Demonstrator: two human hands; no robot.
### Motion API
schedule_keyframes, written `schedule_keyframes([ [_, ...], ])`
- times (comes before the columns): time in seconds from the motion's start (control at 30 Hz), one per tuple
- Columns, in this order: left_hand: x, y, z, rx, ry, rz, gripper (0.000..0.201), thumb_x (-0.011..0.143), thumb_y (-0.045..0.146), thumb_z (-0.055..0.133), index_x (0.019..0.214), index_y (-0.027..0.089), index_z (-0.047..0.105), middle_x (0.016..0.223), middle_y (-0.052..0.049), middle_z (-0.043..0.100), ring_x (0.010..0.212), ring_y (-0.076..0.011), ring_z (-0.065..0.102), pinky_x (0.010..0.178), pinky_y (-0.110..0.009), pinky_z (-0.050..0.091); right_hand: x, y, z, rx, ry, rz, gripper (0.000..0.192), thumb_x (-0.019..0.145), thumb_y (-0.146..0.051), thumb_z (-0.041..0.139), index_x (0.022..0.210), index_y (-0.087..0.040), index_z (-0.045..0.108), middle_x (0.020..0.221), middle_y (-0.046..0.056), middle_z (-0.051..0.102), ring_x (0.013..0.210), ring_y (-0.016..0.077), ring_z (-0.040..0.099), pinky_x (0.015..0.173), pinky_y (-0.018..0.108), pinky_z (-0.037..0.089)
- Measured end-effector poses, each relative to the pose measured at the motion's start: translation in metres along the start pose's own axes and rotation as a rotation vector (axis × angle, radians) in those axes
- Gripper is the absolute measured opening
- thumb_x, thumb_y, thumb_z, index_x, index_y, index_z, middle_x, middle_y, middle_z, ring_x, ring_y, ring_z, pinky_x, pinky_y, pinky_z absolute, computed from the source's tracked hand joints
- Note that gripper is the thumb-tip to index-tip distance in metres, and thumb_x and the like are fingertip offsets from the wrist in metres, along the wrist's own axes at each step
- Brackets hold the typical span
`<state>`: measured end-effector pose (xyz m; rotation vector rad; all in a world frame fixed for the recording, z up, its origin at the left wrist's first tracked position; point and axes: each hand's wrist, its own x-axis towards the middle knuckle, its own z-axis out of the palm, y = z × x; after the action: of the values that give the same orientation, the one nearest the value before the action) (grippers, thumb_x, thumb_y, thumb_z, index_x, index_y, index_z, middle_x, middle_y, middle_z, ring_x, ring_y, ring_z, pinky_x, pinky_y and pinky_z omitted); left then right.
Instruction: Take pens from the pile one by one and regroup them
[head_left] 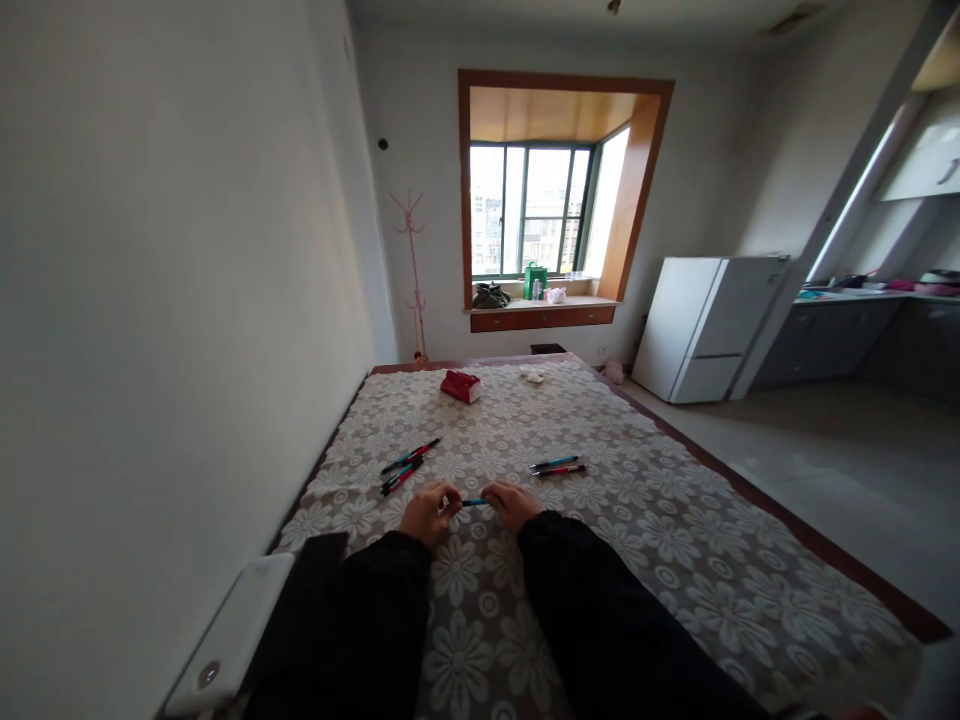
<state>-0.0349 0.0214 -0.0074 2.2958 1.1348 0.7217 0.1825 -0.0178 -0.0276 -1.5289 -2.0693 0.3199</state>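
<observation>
Spanning both grips, blue pen (473, 502) between left hand (427, 514) and right hand (514, 504).

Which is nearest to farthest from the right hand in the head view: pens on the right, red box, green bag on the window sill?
From the right hand:
1. Pens on the right, just ahead of it on the flowered cloth.
2. Red box, farther up the cloth, slightly left.
3. Green bag, on the window sill at the far wall.
</observation>
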Motion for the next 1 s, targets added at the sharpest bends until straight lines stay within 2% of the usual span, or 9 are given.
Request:
schedule_keyframes([
  [0.1,0.000,0.001,0.002,-0.022,0.003,0.016,0.018,0.082,0.029,0.054,0.091,0.020,0.066,0.088,-0.005,0.064,0.080,-0.0171,0.056,0.077,-0.030,0.046,0.000,0.000,0.001,-0.102,-0.032,-0.009,0.021,0.087,-0.036,0.053,0.094,-0.022,0.067,0.088,0.004,0.067,0.083,0.0175,0.059,0.075,0.026,0.040],
  [0.27,-0.001,0.002,0.001,0.042,0.006,0.057,0.016,0.078,0.028,0.061,0.090,0.021,0.067,0.088,-0.004,0.064,0.079,-0.0165,0.056,0.075,-0.028,0.044,0.000,0.002,0.002,-0.210,-0.066,-0.002,0.028,0.092,-0.035,0.045,0.083,-0.020,0.067,0.077,0.004,0.066,0.074,0.0166,0.058,0.071,0.026,0.037],
  [0.4,-0.002,0.003,0.000,0.131,0.018,0.066,0.012,0.082,0.028,0.058,0.086,0.024,0.068,0.088,-0.002,0.066,0.087,-0.0170,0.056,0.077,-0.027,0.041,0.000,0.000,0.004,-0.275,-0.073,-0.018,0.027,0.092,-0.033,0.045,0.081,-0.020,0.065,0.078,0.005,0.066,0.074,0.0169,0.056,0.071,0.027,0.037],
  [0.6,-0.003,0.013,-0.001,0.228,-0.029,0.062,0.015,0.084,0.027,0.053,0.085,0.025,0.068,0.089,-0.003,0.067,0.092,-0.0184,0.055,0.082,-0.030,0.038,0.001,-0.004,0.004,-0.339,-0.059,-0.086,0.023,0.092,-0.031,0.047,0.080,-0.020,0.062,0.079,0.005,0.067,0.078,0.0176,0.057,0.075,0.029,0.037],
  [0.83,-0.004,0.014,0.001,0.243,-0.037,0.002,0.038,0.091,0.032,0.037,0.067,0.022,0.065,0.071,-0.002,0.065,0.079,-0.0179,0.056,0.077,-0.030,0.037,0.002,-0.007,-0.002,-0.344,-0.034,-0.177,0.015,0.090,-0.030,0.053,0.085,-0.020,0.062,0.085,0.005,0.066,0.086,0.0192,0.056,0.078,0.030,0.036],
  [0.9,-0.003,0.011,0.003,0.183,-0.033,0.042,0.035,0.092,0.034,0.038,0.074,0.023,0.067,0.076,-0.002,0.066,0.081,-0.0178,0.057,0.078,-0.030,0.038,0.001,-0.005,-0.003,-0.318,-0.013,-0.151,0.014,0.089,-0.031,0.054,0.087,-0.020,0.063,0.088,0.005,0.066,0.087,0.0190,0.056,0.079,0.030,0.036],
  [1.0,-0.003,0.006,0.005,0.088,0.002,0.082,0.019,0.083,0.034,0.054,0.094,0.024,0.065,0.086,-0.002,0.067,0.082,-0.0170,0.058,0.079,-0.028,0.040,0.000,0.000,-0.001,-0.258,0.007,-0.077,0.014,0.088,-0.032,0.054,0.091,-0.021,0.063,0.089,0.003,0.067,0.085,0.0178,0.057,0.079,0.029,0.038],
])
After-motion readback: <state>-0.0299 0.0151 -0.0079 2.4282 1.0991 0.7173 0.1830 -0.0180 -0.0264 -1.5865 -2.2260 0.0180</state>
